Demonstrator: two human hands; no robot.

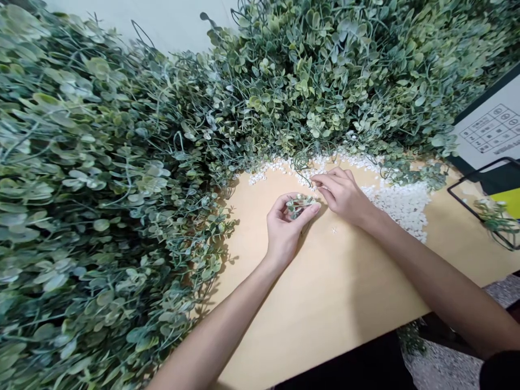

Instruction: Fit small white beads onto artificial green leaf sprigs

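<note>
My left hand is closed around an artificial leaf sprig, its small green leaves and thin stems showing between thumb and fingers. Just to the right, my right hand has thumb and forefinger pinched together near the sprig's tip. What sits in that pinch is too small to make out. Beyond my fingers lies a scatter of small white pieces, and a denser pile of white pieces spreads under and beside my right forearm. A tiny pale bit rests on the table below my right hand.
Heaps of artificial greenery border the wooden table on the left and at the back. At the right stands a dark board with a printed sheet, a black wire frame and a small green sprig.
</note>
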